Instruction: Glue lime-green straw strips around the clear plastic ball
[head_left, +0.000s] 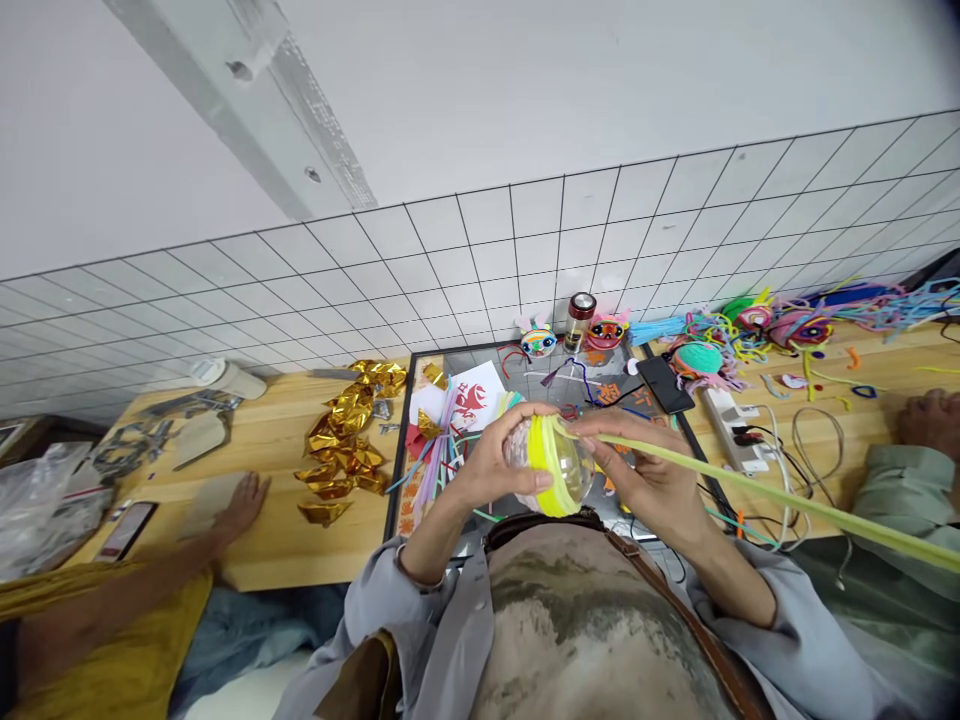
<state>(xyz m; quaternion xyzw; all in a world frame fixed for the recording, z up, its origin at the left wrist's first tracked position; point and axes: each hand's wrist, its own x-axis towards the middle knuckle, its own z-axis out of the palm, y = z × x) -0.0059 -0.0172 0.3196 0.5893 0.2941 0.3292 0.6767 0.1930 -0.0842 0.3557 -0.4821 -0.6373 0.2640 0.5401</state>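
My left hand (pixel 491 462) is wrapped round a clear plastic ball (pixel 574 468) that has yellow-green pipe cleaner wound about its middle (pixel 541 462). My right hand (pixel 637 455) pinches a long yellow-green pipe cleaner (pixel 787 500) against the top of the ball; its free end runs off to the lower right. Both hands are held close above my lap, at the near edge of a dark cutting mat (pixel 525 385).
Gold foil scraps (pixel 345 445) lie left of the mat. A phone (pixel 664 383), a power strip (pixel 724 412), cables and several coloured pipe cleaners (pixel 795 325) lie to the right. A co-worker's hand (pixel 240 505) rests at the left; another person's hand (pixel 930 420) at the right.
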